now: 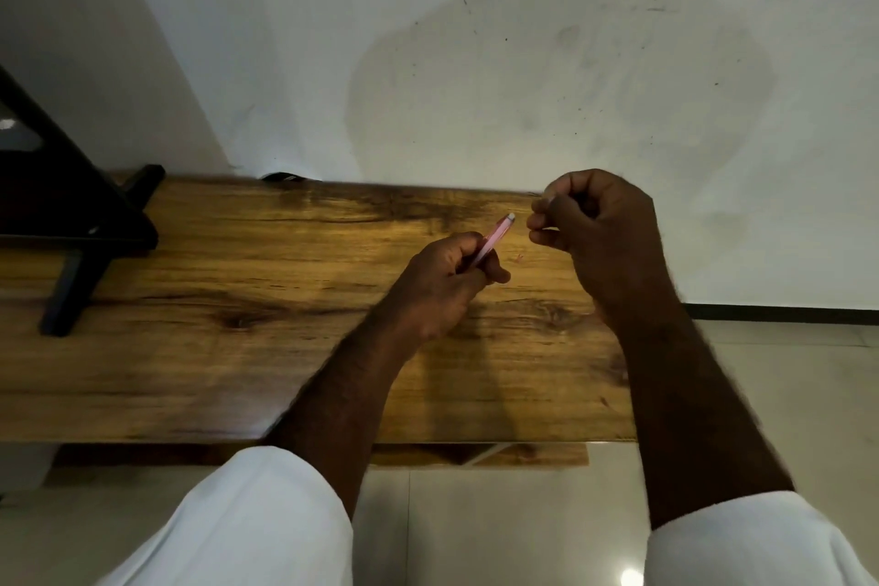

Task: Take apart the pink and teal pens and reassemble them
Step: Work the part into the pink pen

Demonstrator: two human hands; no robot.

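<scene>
My left hand (444, 283) grips the pink pen barrel (494, 239) above the wooden table (238, 324). The barrel slants up to the right, and its pale end points toward my right hand. My right hand (594, 224) hovers just right of that end with its fingers curled. A thin, pale part seems pinched at its fingertips, but it is too small and blurred to name. No teal pen shows anywhere in view.
A black stand (81, 224) occupies the table's left end. The table's far edge runs along a white wall. A small dark object (285, 178) lies at that far edge. Tiled floor shows to the right and below the table.
</scene>
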